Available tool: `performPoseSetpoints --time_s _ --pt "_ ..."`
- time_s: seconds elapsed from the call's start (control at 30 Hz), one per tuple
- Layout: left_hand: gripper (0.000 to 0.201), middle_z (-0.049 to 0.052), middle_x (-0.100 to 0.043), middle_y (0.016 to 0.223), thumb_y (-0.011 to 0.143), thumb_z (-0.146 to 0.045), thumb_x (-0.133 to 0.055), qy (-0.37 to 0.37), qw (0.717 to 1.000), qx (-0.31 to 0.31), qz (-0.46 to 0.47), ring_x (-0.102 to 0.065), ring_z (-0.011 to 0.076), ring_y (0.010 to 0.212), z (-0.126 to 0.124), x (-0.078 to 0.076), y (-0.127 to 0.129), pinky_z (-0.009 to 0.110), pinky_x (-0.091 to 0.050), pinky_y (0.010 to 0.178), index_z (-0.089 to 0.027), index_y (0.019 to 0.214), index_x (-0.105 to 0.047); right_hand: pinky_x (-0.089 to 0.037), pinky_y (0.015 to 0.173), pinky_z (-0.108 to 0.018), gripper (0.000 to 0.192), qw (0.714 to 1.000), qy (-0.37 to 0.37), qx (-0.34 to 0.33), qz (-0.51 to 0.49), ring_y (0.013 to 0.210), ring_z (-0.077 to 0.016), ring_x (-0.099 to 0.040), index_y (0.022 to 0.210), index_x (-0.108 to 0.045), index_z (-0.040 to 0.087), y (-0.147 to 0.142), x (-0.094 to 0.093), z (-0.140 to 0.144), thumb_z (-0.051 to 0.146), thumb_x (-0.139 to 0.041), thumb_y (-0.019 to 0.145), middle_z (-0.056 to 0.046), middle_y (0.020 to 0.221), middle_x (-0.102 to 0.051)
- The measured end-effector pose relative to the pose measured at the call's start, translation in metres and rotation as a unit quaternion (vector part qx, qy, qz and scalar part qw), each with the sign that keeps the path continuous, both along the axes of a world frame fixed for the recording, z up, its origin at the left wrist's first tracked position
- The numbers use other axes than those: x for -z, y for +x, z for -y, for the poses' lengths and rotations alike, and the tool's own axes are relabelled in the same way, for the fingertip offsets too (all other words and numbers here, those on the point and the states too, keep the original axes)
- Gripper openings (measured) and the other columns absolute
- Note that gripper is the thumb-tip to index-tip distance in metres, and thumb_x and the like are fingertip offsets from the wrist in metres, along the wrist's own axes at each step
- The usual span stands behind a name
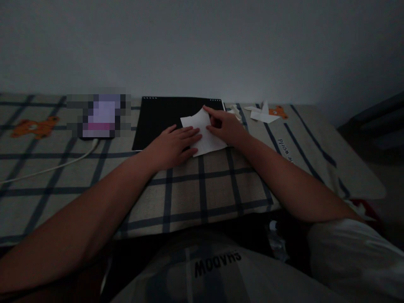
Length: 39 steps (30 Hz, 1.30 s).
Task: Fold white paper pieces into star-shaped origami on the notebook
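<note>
Head view, white paper [206, 136] flat, top corner lifted toward wall

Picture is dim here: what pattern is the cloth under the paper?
Beige cloth with dark blue checked lines, seen in the head view.

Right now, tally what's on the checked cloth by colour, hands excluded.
White: 3 - sheet under both hands, folded paper pieces, cable
Black: 1 - pad
Cream: 1 - crumpled scrap
Blurred out, colour unclear: 1 - device
Total: 6
Left hand lies flat on the sheet; right hand presses its upper edge.
</note>
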<state>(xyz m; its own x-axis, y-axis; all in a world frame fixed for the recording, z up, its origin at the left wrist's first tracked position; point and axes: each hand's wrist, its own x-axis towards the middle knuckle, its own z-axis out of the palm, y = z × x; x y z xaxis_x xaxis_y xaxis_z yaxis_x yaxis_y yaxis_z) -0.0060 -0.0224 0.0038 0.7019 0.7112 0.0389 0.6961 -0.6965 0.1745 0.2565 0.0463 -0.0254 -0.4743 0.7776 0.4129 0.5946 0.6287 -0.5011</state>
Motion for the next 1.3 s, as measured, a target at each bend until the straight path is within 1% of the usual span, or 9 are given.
performPoseSetpoints --time_s 0.13,0.23,0.33,0.47,0.6,0.8,1.07,1.2,1.3 --pt "0.058 0.011 -0.041 0.177 0.114 -0.04 -0.042 -0.006 1.0 -0.004 -0.015 -0.038 0.0295 0.166 0.001 -0.002 0.001 0.061 -0.023 0.135 -0.025 0.169 -0.047 -0.057 0.089 -0.038 0.061 0.998 -0.011 -0.059 -0.037 0.094 -0.0218 -0.068 0.158 -0.062 0.026 0.001 -0.006 0.004 0.043 -0.067 0.1 -0.006 0.11 -0.079" --pt "0.058 0.012 -0.042 0.177 0.113 -0.04 -0.042 0.003 1.0 0.002 -0.01 -0.038 0.0304 0.166 0.001 -0.001 0.0 0.061 -0.024 0.135 -0.024 0.169 -0.047 -0.057 0.099 -0.043 0.048 0.995 -0.002 -0.091 -0.043 0.109 -0.0245 -0.071 0.139 -0.077 0.029 0.003 -0.013 0.007 0.057 -0.057 0.106 -0.008 0.119 -0.08" --pt "0.058 0.013 -0.041 0.177 0.114 -0.041 -0.042 0.007 1.0 0.005 -0.012 -0.038 0.0289 0.166 0.0 0.0 -0.001 0.059 -0.024 0.135 -0.024 0.169 -0.047 -0.056 0.107 -0.046 0.05 0.991 -0.005 -0.123 -0.044 0.118 -0.0259 -0.071 0.127 -0.083 0.029 0.005 -0.017 0.008 0.062 -0.051 0.108 -0.008 0.125 -0.079" --pt "0.058 0.011 -0.041 0.178 0.114 -0.041 -0.041 0.002 1.0 0.003 -0.019 -0.037 0.0275 0.166 0.0 -0.001 0.0 0.059 -0.023 0.136 -0.026 0.169 -0.046 -0.05 0.119 -0.048 0.049 0.99 -0.015 -0.139 -0.027 0.134 -0.026 -0.068 0.134 -0.08 0.033 0.006 -0.016 0.006 0.062 -0.05 0.109 -0.008 0.141 -0.076" --pt "0.059 0.014 -0.043 0.177 0.114 -0.041 -0.041 0.005 1.0 0.002 -0.019 -0.037 0.0296 0.166 -0.001 -0.001 0.0 0.059 -0.023 0.136 -0.021 0.169 -0.046 -0.038 0.13 -0.051 0.053 0.987 -0.013 -0.157 0.019 0.153 -0.0256 -0.055 0.149 -0.071 0.035 0.005 -0.009 0.002 0.063 -0.048 0.11 -0.007 0.163 -0.062" --pt "0.058 0.014 -0.048 0.174 0.113 -0.043 -0.043 0.01 1.0 -0.001 -0.015 -0.04 0.0318 0.164 0.0 0.0 0.001 0.061 -0.025 0.135 -0.024 0.166 -0.051 -0.026 0.137 -0.055 0.057 0.983 -0.013 -0.156 0.095 0.165 -0.0267 -0.04 0.161 -0.059 0.032 -0.001 -0.002 0.002 0.058 -0.044 0.113 -0.007 0.175 -0.049" --pt "0.07 0.023 -0.058 0.163 0.103 -0.052 -0.056 0.026 0.999 -0.009 0.042 -0.052 0.0396 0.153 -0.001 -0.002 0.001 0.056 -0.038 0.13 -0.007 0.156 -0.059 -0.031 0.135 -0.057 0.07 0.987 -0.001 -0.1 0.128 0.161 -0.0306 -0.045 0.161 -0.06 0.024 -0.002 0.0 0.005 0.067 -0.031 0.113 -0.012 0.172 -0.052" --pt "0.07 0.025 -0.054 0.165 0.102 -0.055 -0.056 0.052 0.998 -0.026 0.031 -0.049 0.0418 0.155 -0.001 0.001 0.001 0.057 -0.036 0.132 -0.006 0.152 -0.062 -0.033 0.134 -0.058 0.076 0.985 0.006 -0.082 0.153 0.161 -0.032 -0.045 0.162 -0.059 0.022 -0.004 -0.002 0.006 0.069 -0.025 0.113 -0.013 0.172 -0.052" --pt "0.072 0.024 -0.054 0.166 0.102 -0.055 -0.057 0.051 0.997 -0.047 0.018 -0.048 0.0404 0.156 0.001 0.0 0.002 0.056 -0.037 0.132 -0.006 0.154 -0.06 -0.03 0.135 -0.059 0.074 0.981 0.013 -0.074 0.178 0.164 -0.0325 -0.04 0.164 -0.055 0.02 -0.006 -0.003 0.009 0.065 -0.025 0.114 -0.013 0.178 -0.043"
